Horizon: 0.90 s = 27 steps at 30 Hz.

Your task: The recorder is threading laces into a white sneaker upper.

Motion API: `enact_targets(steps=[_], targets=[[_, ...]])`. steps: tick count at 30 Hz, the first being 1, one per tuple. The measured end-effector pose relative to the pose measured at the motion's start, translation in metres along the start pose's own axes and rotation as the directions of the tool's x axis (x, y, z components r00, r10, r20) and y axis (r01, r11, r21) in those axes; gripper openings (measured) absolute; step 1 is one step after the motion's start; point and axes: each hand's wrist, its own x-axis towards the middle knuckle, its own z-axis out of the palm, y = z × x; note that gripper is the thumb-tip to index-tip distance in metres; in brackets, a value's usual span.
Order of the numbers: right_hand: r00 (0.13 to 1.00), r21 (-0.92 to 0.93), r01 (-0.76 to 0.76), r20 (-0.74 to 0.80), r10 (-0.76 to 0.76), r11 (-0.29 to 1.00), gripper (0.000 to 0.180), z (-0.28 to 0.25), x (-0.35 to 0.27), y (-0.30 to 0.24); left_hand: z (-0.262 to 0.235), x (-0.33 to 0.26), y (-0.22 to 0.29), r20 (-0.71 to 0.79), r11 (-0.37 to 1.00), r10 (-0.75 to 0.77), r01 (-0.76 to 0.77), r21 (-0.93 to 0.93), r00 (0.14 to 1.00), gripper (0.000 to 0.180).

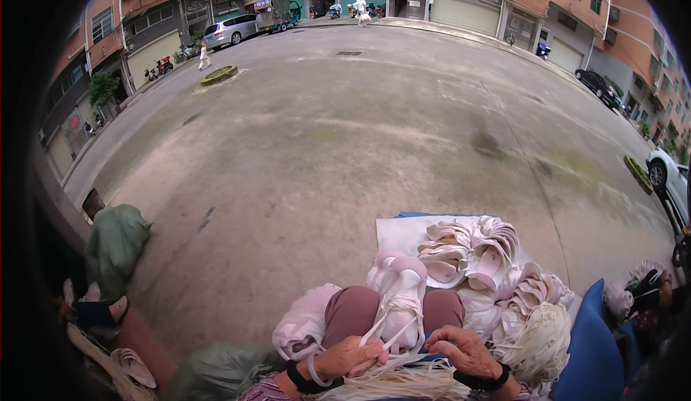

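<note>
Pinching a white shoelace between thumb and fingers, the left hand is just below and to the left of a pink-and-white shoe upper. That upper lies lengthwise between the person's two mauve-clad knees, its pink padded end pointing away from the body and its near end close to both hands. Lace strands cross its near part and run down toward the left fingers. The right hand is just beside the near end on the other side, palm down, with fingers bent; whether a strand is caught between its fingertips I cannot tell. A black wristband circles the right wrist; a dark band and a pale bangle circle the left.

Beneath and between the hands, a loose heap of off-white laces covers the lap. Another pink-and-white upper rests beside the left knee. To the right of the knees are stacked shoe uppers, partly on a white sheet, and a thick bundle of cream laces near the right wrist. Farther left, well apart from the hands, a green sack stands on the concrete ground.
</note>
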Motion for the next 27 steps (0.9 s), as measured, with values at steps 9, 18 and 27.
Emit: enact_targets(steps=[9,18,27], targets=[[0.976,-0.539,-0.112,-0.216,-0.008,0.835,0.041,0.020,0.019,0.066,-0.004,0.011,-0.011,0.064,0.982,0.074,-0.084,0.168,0.995,0.033],[0.973,-0.482,-0.105,-0.231,-0.011,0.870,0.025,0.028,0.019,0.067,0.004,-0.002,-0.015,0.103,0.998,-0.018,0.012,0.064,0.995,0.034],[0.955,-0.418,-0.137,-0.295,0.008,0.898,0.024,0.023,0.024,0.061,-0.001,-0.007,0.002,0.012,0.991,-0.059,0.057,0.117,0.998,0.033]])
